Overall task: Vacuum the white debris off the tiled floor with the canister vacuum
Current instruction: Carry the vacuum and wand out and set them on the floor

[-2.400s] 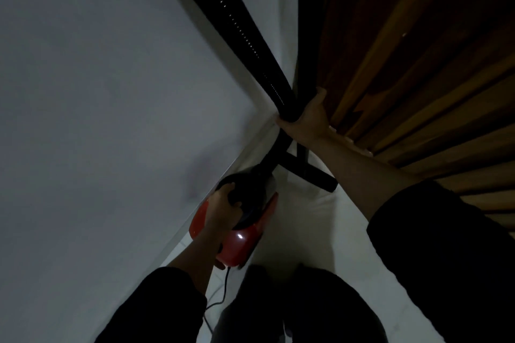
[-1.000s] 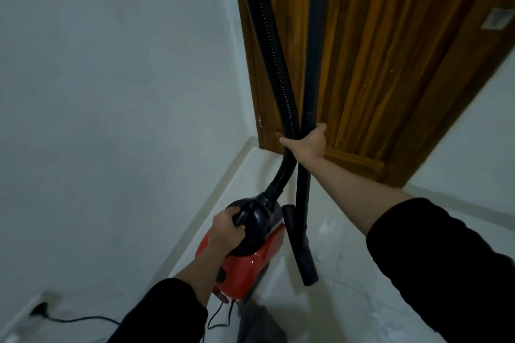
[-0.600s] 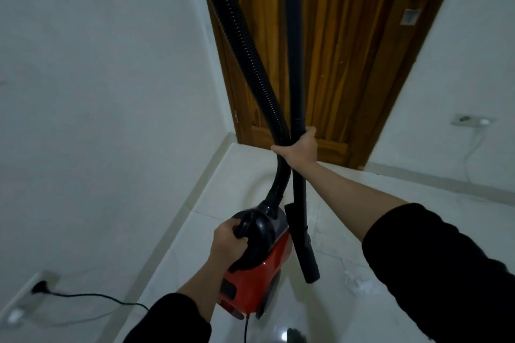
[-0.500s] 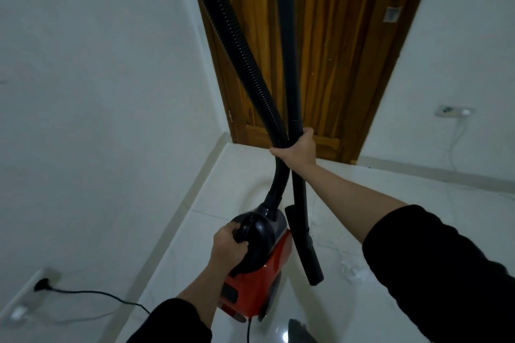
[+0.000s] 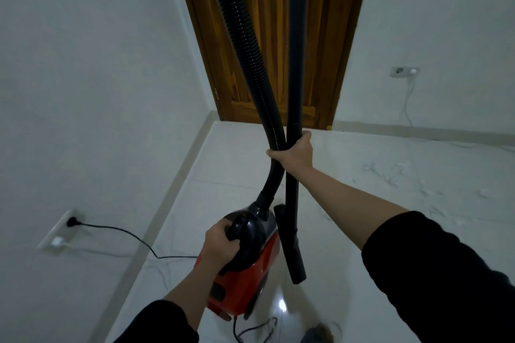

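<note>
A red and black canister vacuum (image 5: pixel 245 281) hangs above the floor in the lower middle. My left hand (image 5: pixel 220 248) grips its black top handle. My right hand (image 5: pixel 292 152) is closed around both the ribbed black hose (image 5: pixel 242 36) and the smooth black wand (image 5: pixel 295 36), held upright together. The wand's nozzle end (image 5: pixel 295 262) points down beside the canister, off the floor. White debris (image 5: pixel 395 178) lies scattered on the glossy white tiled floor (image 5: pixel 348 245) to the right.
A wooden door (image 5: pixel 267 86) stands shut in the corner ahead. White walls close in at left and back. The vacuum's black cord (image 5: pixel 125 234) runs from a left-wall socket (image 5: pixel 71 222) across the floor. Another socket (image 5: pixel 404 71) with a white cable sits on the back wall.
The view has swung from the dark corner by the door to the open room, and it has brightened. Both hands keep their grips on the lifted vacuum. Debris on the right has come into sight.
</note>
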`<state>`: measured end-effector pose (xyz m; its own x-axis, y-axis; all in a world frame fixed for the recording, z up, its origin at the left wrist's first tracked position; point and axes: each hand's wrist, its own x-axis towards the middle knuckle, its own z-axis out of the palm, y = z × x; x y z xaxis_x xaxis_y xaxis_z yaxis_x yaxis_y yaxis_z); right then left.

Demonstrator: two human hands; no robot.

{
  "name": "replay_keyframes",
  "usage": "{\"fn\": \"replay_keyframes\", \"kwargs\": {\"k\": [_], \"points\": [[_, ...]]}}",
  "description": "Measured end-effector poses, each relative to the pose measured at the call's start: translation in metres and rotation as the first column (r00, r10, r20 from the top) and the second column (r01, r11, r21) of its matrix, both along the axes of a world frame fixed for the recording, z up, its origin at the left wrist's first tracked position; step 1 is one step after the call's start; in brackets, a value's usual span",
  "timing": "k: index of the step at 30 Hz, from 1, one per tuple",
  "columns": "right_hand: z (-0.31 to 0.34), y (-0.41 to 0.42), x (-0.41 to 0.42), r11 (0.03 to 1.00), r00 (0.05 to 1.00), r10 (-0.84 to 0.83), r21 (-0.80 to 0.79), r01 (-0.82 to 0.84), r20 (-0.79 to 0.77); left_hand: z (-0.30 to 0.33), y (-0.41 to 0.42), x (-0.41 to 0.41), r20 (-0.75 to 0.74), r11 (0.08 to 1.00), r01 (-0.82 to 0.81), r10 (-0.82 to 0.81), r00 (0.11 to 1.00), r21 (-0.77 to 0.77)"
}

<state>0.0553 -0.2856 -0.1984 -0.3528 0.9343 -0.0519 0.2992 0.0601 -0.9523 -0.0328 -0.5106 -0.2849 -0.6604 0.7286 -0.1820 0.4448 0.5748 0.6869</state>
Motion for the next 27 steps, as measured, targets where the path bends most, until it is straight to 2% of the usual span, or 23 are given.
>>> {"fn": "replay_keyframes", "kwargs": {"k": [10, 17, 27], "points": [[-0.036, -0.036, 0.066, 0.991, 0.993, 0.111, -0.079, -0.108, 0.037, -0.029, -0.044, 0.089, 0.071, 0.983, -0.148, 0.157, 0.985, -0.11], [-0.029, -0.051, 0.103, 0.993, 0.992, 0.114, -0.043, -0.111, 0.053, -0.029, -0.057, 0.138, 0.062, 0.982, -0.15, 0.158, 0.985, -0.114], [-0.04, -0.071, 0.094, 0.998, 0.996, 0.067, -0.005, -0.067, 0.057, -0.046, -0.063, 0.127, 0.131, 0.992, -0.09, 0.1, 0.986, -0.084]]}}
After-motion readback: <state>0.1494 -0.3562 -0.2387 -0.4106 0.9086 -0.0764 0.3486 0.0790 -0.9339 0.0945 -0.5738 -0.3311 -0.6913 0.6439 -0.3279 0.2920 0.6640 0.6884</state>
